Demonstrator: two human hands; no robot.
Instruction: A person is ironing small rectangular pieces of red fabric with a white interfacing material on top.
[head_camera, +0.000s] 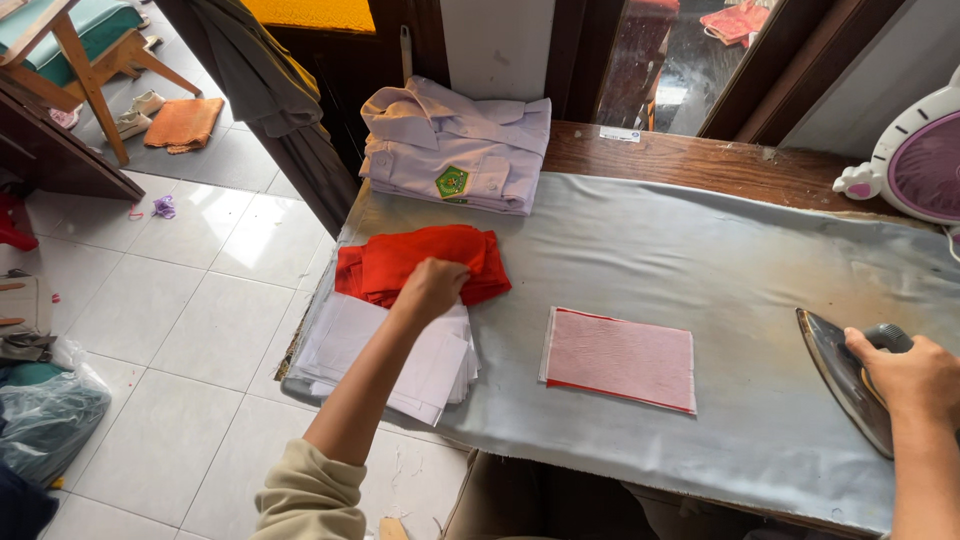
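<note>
White-tiled floor (190, 330) lies left of a wooden table (700, 160) set against the far wall and window. Grey ironing cloth (700, 260) covers nearly the whole top; its left edge hangs over the table end, bare wood shows only along the far edge. Open cloth mid-table and far right gives free room betw. the items.

Count, large to small:
- 1 folded pale shirt stack (455, 145), far left, green badge on the pocket.
- 1 stack of white pieces (345, 345), near-left corner, overhanging the edge.
- 1 pile of red cloth (400, 255), just beyond the white stack, touching it.
- 1 flat pink-red rectangular piece (620, 357), centre, well apart from both piles.
- 1 iron (840, 365), near right, tipped on its heel, soleplate facing left.
- 1 fan (915, 160), far right, partly out of frame.

Left hand (432, 288): fingers closed down onto the red cloth at its near edge. Right hand (910, 375): wrapped around the iron's handle.
</note>
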